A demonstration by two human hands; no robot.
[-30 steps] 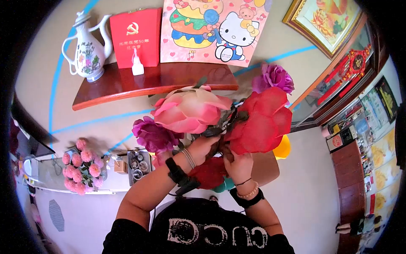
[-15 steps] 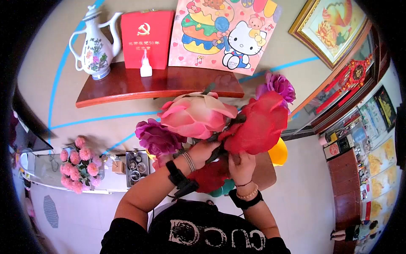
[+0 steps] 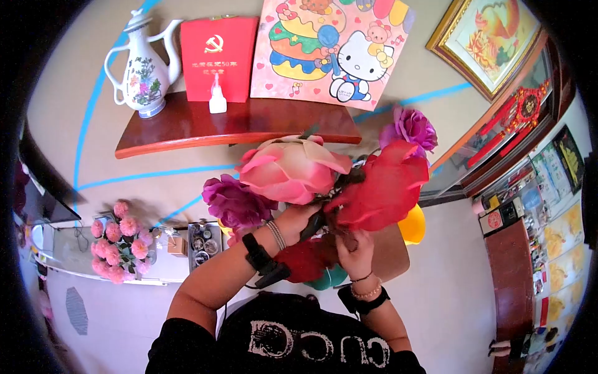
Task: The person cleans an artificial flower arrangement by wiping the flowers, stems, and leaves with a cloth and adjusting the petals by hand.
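Observation:
My left hand (image 3: 294, 225) is closed round the dark stems in the middle of a bunch of large artificial flowers. The big pink flower (image 3: 293, 169) hangs just above it, and a purple flower (image 3: 237, 202) is to its left. My right hand (image 3: 356, 252) is pinched under the red flower (image 3: 380, 190); what its fingers hold is too hidden to name. A second purple flower (image 3: 411, 129) stands at the upper right of the bunch. Lower down, between my wrists, is another dark red flower (image 3: 308, 257).
A wooden shelf (image 3: 237, 124) on the wall bears a teapot (image 3: 144, 75), a red box (image 3: 218, 53), a white bottle (image 3: 217, 100) and a cartoon picture (image 3: 327, 50). Pink flowers (image 3: 118, 246) stand at left. A yellow object (image 3: 411, 225) is behind the bunch. A person (image 3: 529, 346) is far right.
The view has shifted, so the shelf sits slightly lower and further right. The red flower has tilted a little, and my right hand has moved slightly down beneath it.

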